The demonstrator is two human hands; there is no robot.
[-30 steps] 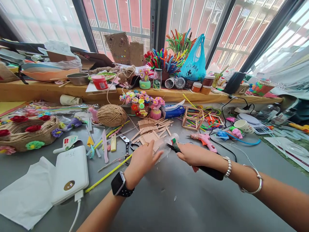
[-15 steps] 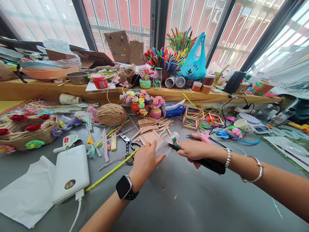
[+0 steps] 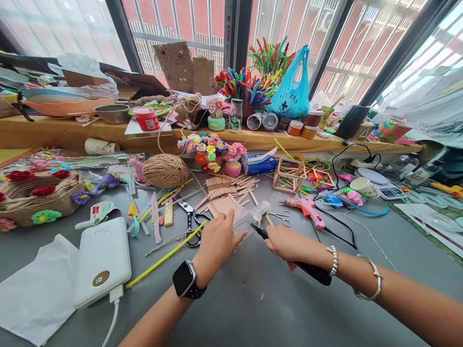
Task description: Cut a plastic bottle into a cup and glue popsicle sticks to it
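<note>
My left hand [image 3: 219, 236] is closed around a clear plastic bottle [image 3: 245, 217], which lies on its side with its neck pointing right. My right hand [image 3: 284, 245] grips a black tool [image 3: 315, 273] with a thick body and a narrow pointed tip; its exact kind is not clear. The tip is close to the underside of the bottle, and I cannot tell whether they touch. Left of the bottle lie large scissors [image 3: 190, 219] with black handles. Small silver scissors [image 3: 284, 218] and a pink glue gun [image 3: 307, 210] rest beyond my right hand.
Wooden craft sticks [image 3: 222, 193] lie behind the bottle. A twine ball [image 3: 165, 170], a white power bank [image 3: 103, 260] with its cable and a yellow pipe cleaner [image 3: 164, 255] are on the left. At right stand a stick frame [image 3: 289, 174], a paper cup [image 3: 364, 187] and a scale [image 3: 390, 192].
My right hand has drawn the black tool slightly left and down, its tip now lower along the bottle. The bottle's neck has turned a little. The small scissors and glue gun show more fully.
</note>
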